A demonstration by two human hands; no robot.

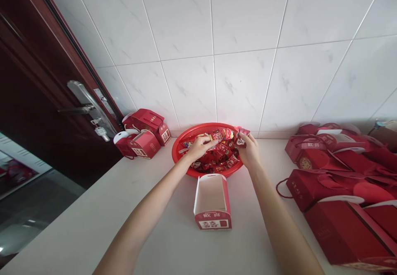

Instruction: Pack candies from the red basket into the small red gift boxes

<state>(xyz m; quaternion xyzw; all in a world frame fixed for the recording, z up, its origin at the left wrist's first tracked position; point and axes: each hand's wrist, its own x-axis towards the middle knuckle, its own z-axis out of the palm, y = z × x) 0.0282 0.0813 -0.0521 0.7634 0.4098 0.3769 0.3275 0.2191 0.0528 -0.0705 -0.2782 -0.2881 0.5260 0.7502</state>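
While our right hand (pixel 250 154) pinches a wrapped sweet (pixel 241 139) at the far right of the basket (pixel 203 127), our left hand (pixel 198 149) rests apart among the other sweets (pixel 221 154), grip unclear; we should pinch lightly, wrists clear of the open box (pixel 214 216) in front.

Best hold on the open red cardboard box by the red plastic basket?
Probably the two long side walls, pinched from left and right: the open red cardboard box stands upright, while its back flap rises close to the red plastic basket, crowding that end.
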